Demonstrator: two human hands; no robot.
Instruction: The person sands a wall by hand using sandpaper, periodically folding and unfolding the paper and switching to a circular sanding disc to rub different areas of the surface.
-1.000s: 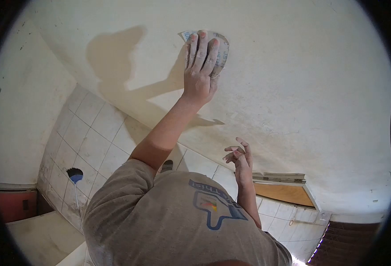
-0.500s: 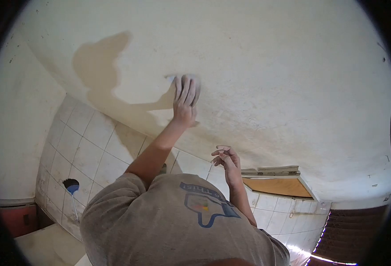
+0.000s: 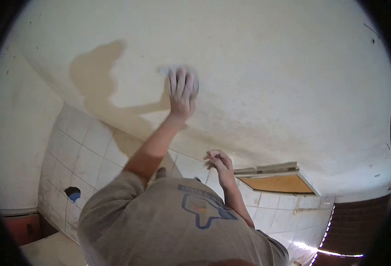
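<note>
My left hand (image 3: 181,84) lies pressed against the pale wall (image 3: 266,66), its fingers dusted white and slightly blurred. Under it is a piece of sandpaper (image 3: 163,69), mostly covered, with a light bluish edge showing left of the fingertips and a darker edge on the right. Lower down, my right hand (image 3: 220,162) hangs in the air in front of the wall, its dusty fingers loosely curled and apart. Nothing shows between them.
White tiles (image 3: 82,150) line the floor, where a blue-and-black broom (image 3: 73,193) stands at the left. An orange-brown panel in a pale frame (image 3: 277,182) is on the right. Dark blinds (image 3: 355,226) hang at lower right, and a reddish cabinet (image 3: 22,228) sits at lower left.
My left hand has slid slightly up and to the left with the sandpaper. My right hand has shifted a little left and down, its fingers more curled. The view has tilted slightly.
</note>
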